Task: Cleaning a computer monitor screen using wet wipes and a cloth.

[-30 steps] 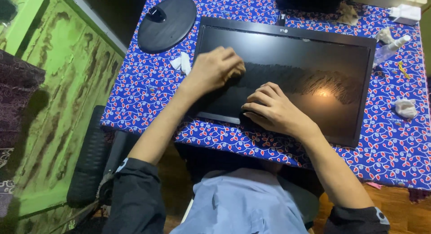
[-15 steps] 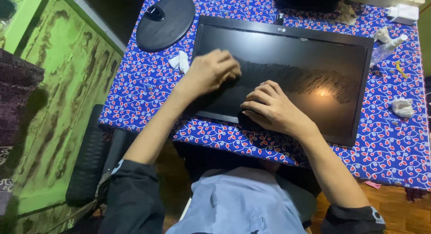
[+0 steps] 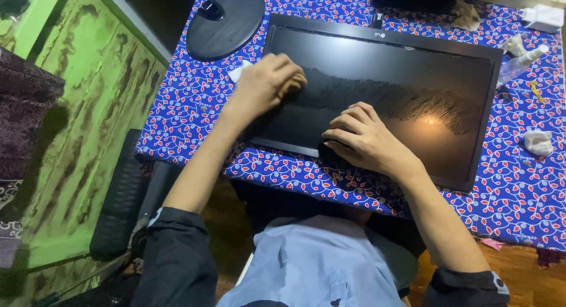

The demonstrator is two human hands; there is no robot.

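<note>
On the blue floral tablecloth (image 3: 194, 115), a flat-lying monitor (image 3: 377, 65) is mid-wipe: the left hand (image 3: 265, 83), curled, presses near its left edge, whether on a cloth I cannot tell. Right hand (image 3: 359, 139) rests spread, empty, at the near edge. Unwiped glass calls for steady strokes.

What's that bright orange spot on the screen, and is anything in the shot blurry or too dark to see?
Head view: the orange patch is glare from a light reflected on the monitor screen, right of the right hand, and it shows up smeary streaks. The left hand looks slightly soft. The top edge of the cloth-covered table falls into deep shadow, and wide-angle distortion bends the green wall.
</note>
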